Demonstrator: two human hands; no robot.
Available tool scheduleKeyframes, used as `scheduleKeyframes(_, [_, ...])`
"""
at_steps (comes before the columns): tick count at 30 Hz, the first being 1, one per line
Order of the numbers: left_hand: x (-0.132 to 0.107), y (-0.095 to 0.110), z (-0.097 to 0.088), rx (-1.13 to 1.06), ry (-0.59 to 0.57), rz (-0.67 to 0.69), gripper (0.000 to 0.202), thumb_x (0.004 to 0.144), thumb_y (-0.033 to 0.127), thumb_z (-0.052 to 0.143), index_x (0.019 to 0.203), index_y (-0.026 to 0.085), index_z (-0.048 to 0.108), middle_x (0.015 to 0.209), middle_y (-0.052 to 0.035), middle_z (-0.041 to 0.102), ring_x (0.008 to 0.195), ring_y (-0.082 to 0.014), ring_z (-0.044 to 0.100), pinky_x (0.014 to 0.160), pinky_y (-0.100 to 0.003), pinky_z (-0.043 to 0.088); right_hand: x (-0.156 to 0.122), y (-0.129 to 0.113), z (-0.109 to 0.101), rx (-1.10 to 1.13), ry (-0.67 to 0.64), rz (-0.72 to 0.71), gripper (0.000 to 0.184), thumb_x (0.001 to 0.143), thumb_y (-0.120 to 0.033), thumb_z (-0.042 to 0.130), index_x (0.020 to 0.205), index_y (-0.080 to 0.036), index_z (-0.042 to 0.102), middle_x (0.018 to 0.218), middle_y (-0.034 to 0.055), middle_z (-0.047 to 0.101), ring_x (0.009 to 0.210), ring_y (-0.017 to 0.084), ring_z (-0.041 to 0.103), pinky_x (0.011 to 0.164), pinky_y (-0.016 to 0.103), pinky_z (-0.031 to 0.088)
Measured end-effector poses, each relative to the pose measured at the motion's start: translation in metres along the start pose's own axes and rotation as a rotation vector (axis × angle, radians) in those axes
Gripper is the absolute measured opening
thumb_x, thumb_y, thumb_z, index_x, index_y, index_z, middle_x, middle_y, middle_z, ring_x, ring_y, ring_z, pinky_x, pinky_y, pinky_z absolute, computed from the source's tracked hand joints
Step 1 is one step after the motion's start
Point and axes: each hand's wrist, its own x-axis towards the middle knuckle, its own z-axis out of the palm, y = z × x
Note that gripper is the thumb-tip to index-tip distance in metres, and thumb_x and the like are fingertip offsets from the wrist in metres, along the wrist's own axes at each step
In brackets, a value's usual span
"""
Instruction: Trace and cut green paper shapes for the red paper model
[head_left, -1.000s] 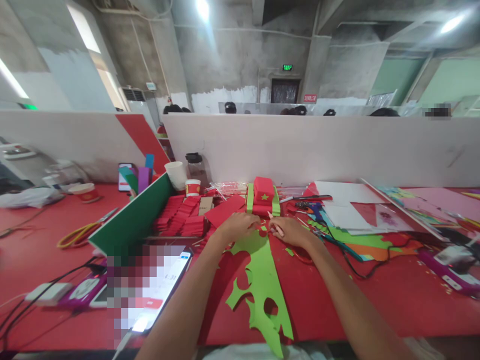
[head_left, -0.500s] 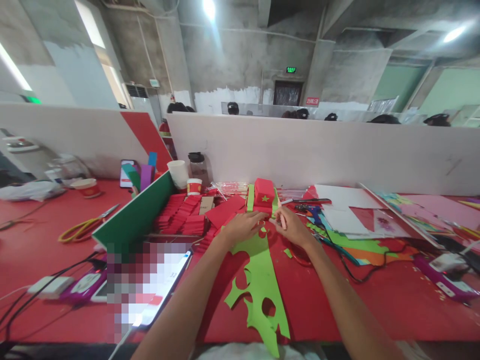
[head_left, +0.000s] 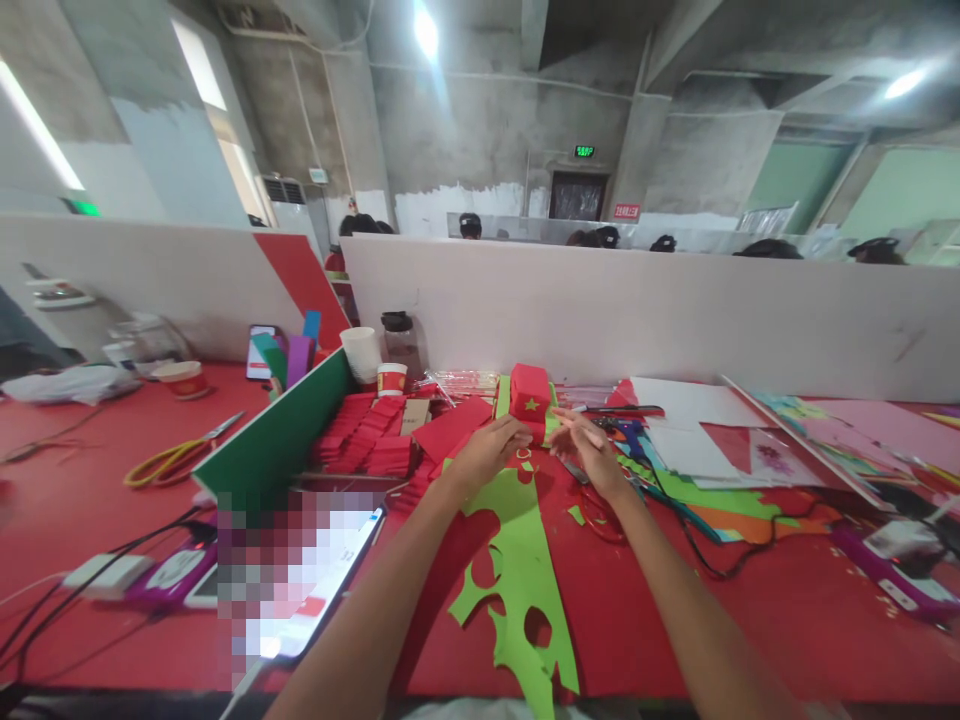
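Note:
A red paper block point(head_left: 529, 392) with a small yellow-green star on its front stands beyond my hands, with light green strips beside it. My left hand point(head_left: 491, 450) is just in front of it, fingers together and bent, their tips close to the red base. What they hold, if anything, is hidden. To the right, my right hand point(head_left: 589, 447) hovers with fingers apart and nothing visible in them. Below the hands lies a light green sheet point(head_left: 517, 540) with cut-out holes and ragged edges. Red-handled scissors point(head_left: 602, 515) rest under my right wrist.
Stacks of red pieces point(head_left: 367, 430) lie left of the hands behind a green board point(head_left: 277, 430). A lit phone point(head_left: 330, 580) is near my left forearm. White sheets point(head_left: 690, 450), a blue glue gun point(head_left: 628, 437) and cables are on the right. A white partition point(head_left: 637, 310) stands behind.
My right hand's fingers have spread, from a bent grip to apart. My left fingers have drawn closer together and curled. The view has tilted up slightly; the green sheet stays in place.

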Motion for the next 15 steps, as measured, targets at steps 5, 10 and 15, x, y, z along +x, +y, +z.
scheduleKeyframes(5, [0.001,-0.001,0.001,-0.049,0.044,-0.116,0.028,0.099,0.042,0.046,0.107,0.022,0.063,0.102,-0.0029,0.071,0.092,-0.0166,0.066,0.079,-0.026,0.048,0.001,0.006,-0.006,0.012,0.059,0.077,0.043,0.091,-0.059,0.055,0.095,-0.020,0.073,0.070,0.0036,0.066,0.059,0.017,0.058,0.052,0.028,0.044])
scheduleKeyframes(10, [0.000,0.003,-0.003,-0.091,0.005,-0.155,0.029,0.098,0.046,0.046,0.105,0.023,0.061,0.092,-0.0009,0.072,0.083,-0.0160,0.066,0.070,-0.023,0.046,0.000,0.001,-0.001,-0.036,0.051,0.058,0.027,0.086,-0.049,0.065,0.087,-0.022,0.068,0.075,0.0020,0.070,0.062,0.017,0.060,0.055,0.027,0.044])
scheduleKeyframes(15, [0.000,0.007,-0.005,-0.105,-0.001,-0.139,0.026,0.098,0.043,0.046,0.105,0.023,0.060,0.096,-0.0020,0.072,0.086,-0.0161,0.066,0.071,-0.023,0.045,-0.001,-0.005,0.004,-0.018,0.039,0.076,0.025,0.086,-0.046,0.066,0.085,-0.021,0.066,0.078,0.0022,0.071,0.062,0.016,0.060,0.054,0.025,0.043])
